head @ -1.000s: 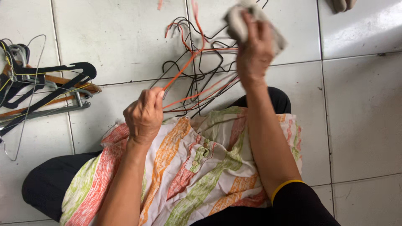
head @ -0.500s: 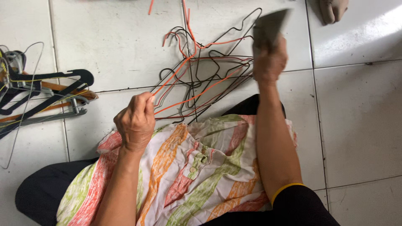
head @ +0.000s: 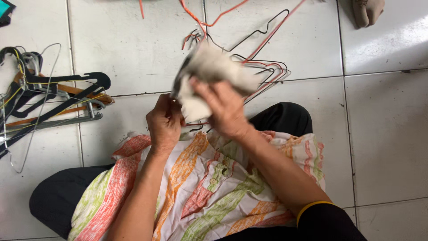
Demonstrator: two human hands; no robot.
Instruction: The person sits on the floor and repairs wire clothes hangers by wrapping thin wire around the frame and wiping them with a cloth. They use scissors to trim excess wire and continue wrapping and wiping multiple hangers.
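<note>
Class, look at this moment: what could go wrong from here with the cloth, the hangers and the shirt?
1. The pale grey cloth in both hands (left hand, right hand) might snag on the tangled orange and black wire hangers just beyond it.
2. The striped buttoned shirt on the lap could slide onto the white floor tiles.

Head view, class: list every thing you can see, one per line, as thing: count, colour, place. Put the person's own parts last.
Cloth: one, pale grey-white, blurred, held above the lap in both hands.
Wire hangers: a tangle, count unclear, orange and black, on the floor behind the cloth.
Hanger pile: several, black, brown and grey, on the floor at left.
Striped shirt: one, white with orange, pink and green stripes, spread over the lap.
Beige object: one, top right corner, kind unclear.
Floor tiles: white, with dark grout.
Left hand: grips the cloth's lower edge.
Right hand: grips the cloth.
</note>
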